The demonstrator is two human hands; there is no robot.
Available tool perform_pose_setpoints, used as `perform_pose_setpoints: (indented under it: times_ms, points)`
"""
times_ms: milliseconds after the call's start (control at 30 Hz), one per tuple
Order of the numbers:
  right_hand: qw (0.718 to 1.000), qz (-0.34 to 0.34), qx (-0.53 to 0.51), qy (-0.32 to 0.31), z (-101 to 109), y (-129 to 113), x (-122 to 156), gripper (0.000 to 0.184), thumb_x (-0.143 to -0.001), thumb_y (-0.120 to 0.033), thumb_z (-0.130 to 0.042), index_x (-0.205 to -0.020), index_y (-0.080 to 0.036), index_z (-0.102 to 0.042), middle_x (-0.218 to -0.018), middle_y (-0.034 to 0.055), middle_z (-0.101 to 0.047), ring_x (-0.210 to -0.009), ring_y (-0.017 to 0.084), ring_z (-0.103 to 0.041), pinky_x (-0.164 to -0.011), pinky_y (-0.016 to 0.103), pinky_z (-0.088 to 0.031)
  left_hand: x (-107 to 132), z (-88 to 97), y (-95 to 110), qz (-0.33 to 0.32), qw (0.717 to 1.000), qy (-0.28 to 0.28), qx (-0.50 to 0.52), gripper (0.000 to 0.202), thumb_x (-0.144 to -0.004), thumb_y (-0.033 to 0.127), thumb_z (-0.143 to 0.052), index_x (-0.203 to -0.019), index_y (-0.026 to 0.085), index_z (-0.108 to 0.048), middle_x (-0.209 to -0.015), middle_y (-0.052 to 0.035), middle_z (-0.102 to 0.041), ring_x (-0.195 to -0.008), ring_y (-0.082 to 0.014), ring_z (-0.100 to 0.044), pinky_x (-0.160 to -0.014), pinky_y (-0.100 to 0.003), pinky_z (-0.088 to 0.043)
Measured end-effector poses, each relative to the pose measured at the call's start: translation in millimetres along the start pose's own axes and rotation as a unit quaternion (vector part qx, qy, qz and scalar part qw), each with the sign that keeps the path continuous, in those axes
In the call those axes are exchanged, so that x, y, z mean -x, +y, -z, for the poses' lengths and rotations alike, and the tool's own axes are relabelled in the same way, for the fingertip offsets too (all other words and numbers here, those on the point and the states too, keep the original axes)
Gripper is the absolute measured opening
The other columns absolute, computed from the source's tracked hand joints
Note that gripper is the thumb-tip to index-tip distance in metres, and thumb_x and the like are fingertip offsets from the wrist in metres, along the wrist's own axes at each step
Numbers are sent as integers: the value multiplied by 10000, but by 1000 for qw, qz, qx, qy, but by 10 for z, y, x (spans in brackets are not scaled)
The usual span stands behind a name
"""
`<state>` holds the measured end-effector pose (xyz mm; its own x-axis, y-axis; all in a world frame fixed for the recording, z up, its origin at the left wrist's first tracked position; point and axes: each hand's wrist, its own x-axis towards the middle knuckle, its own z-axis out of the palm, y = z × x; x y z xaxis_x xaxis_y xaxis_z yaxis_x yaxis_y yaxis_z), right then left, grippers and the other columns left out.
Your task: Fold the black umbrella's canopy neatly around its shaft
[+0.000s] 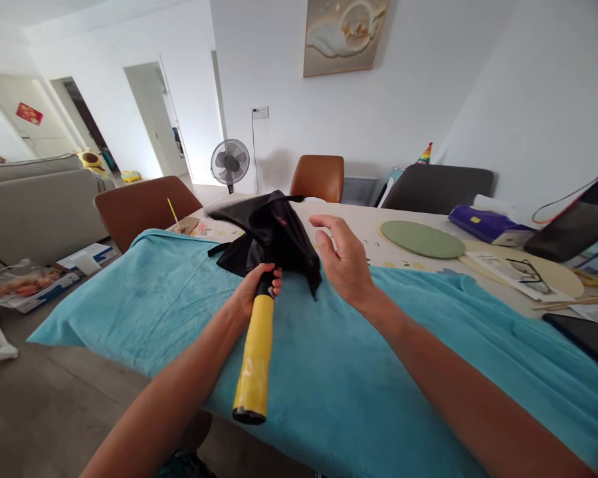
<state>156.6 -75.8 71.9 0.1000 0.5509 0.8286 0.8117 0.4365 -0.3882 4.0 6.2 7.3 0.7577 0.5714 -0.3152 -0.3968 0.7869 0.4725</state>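
My left hand is closed around the black neck of what looks like an umbrella, just above its thick yellow handle. The handle points toward me and ends in a black cap. Beyond my fist, the loose black cloth bunches in folds, with pointed corners and narrow straps sticking out. Its left flap is blurred. To the right of the cloth, my right hand is raised with fingers bent and apart, holding nothing. Under both hands, a turquoise blanket covers the near part of the table.
At right on the table lie a green round mat, a purple box, eyeglasses and a dark phone. Brown chairs and a fan stand behind. Boxes and a bag rest on the floor at left.
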Motion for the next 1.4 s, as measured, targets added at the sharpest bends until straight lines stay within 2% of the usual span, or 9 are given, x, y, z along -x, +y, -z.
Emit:
perform_pose_setpoints:
  times_ms: [133,267,433,600,733,900,1067,1233,1400]
  points:
    - [998,25,18,-59,-81,49,66,277,-868,-146,-376,-1085,-208,-536,-1100,71,-592,-1065,190,-539,-925,382,-437,-38,-22,-76,-13,999,9,-35,59,-836,166,-440,-817,122,-475,-609,28,-451,-426,-48,-435,-338,-141,-383]
    - [996,23,28,-85,-118,109,91,337,-850,-113,-381,-1153,-199,-499,-1151,76,-570,-1108,187,-515,-946,377,-434,-25,-28,-62,-15,999,0,-35,81,-843,172,-428,-819,114,-479,-605,27,-450,-425,-45,-425,-338,-136,-379]
    - [992,44,44,-111,-142,156,108,414,-846,-91,-373,-1231,-216,-459,-1237,75,-513,-1177,187,-460,-998,397,-395,-36,-19,-118,-38,992,44,-114,31,-794,142,-487,-768,132,-474,-626,11,-482,-436,-60,-448,-349,-167,-402]
    - [981,79,80,-157,-170,208,141,311,-854,-96,-385,-1042,-199,-611,-1115,87,-565,-1079,203,-522,-915,381,-448,-66,-8,-173,-39,986,66,-148,43,-775,153,-522,-760,131,-489,-619,6,-490,-436,-72,-466,-358,-191,-420]
    - [980,40,55,-185,-174,216,151,269,-857,-121,-409,-970,-190,-643,-938,61,-619,-885,172,-593,-790,320,-496,-77,9,-167,-43,986,62,-146,59,-783,164,-532,-751,126,-500,-616,1,-502,-426,-74,-473,-361,-200,-431]
    - [971,34,6,-238,-248,239,209,270,-857,-120,-417,-996,-184,-640,-959,49,-633,-878,153,-601,-803,304,-489,-83,36,-154,-52,990,34,-125,117,-825,222,-531,-804,108,-548,-652,-37,-562,-496,-107,-560,-416,-209,-487]
    - [971,31,28,-234,-348,276,291,207,-862,-156,-463,-932,-175,-656,-946,57,-630,-887,157,-585,-796,298,-472,-46,3,-142,-50,988,8,-143,224,-864,294,-491,-793,97,-571,-620,-71,-594,-476,-113,-571,-428,-201,-492]
    - [969,12,32,-245,-397,280,330,161,-817,-103,-502,-804,-161,-652,-876,50,-628,-852,153,-574,-776,293,-450,12,-41,-156,-37,986,20,-160,86,-806,147,-558,-747,89,-581,-592,-52,-577,-486,-96,-554,-458,-175,-484]
    - [950,-79,-37,-299,-371,272,322,201,-767,-75,-504,-851,-175,-657,-885,27,-642,-823,139,-595,-747,274,-465,14,-32,-171,-34,980,46,-190,49,-732,77,-609,-765,97,-578,-592,-31,-551,-497,-102,-540,-430,-184,-461]
